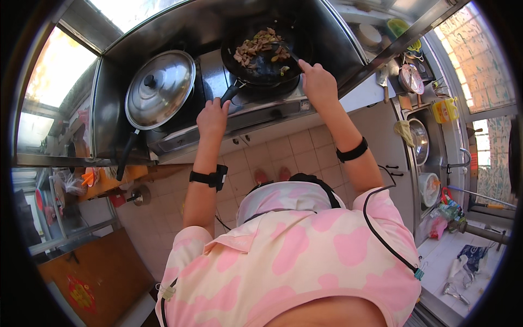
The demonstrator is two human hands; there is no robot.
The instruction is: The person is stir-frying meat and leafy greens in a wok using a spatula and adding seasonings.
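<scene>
A dark wok (261, 75) rests on the right burner of the gas stove, with pieces of cooked meat (247, 51) and bits of green and yellow food inside. My left hand (213, 118) grips the wok's black handle (232, 93). In my right hand (320, 83) is a spatula (291, 52), its far end among the meat at the wok's right side. The forefinger lies along the spatula's handle. Left of the wok, a second pan with a long black handle (127, 155) stands under a domed steel lid (163, 90) with a black knob.
Metal panels (204, 30) enclose the stove's back and sides. On the right counter lie a cleaver (383, 83) and a patterned bowl (412, 79); beyond is a sink with a steel basin (420, 141) and a yellow bottle (445, 110). A wooden table (137, 175) stands at left.
</scene>
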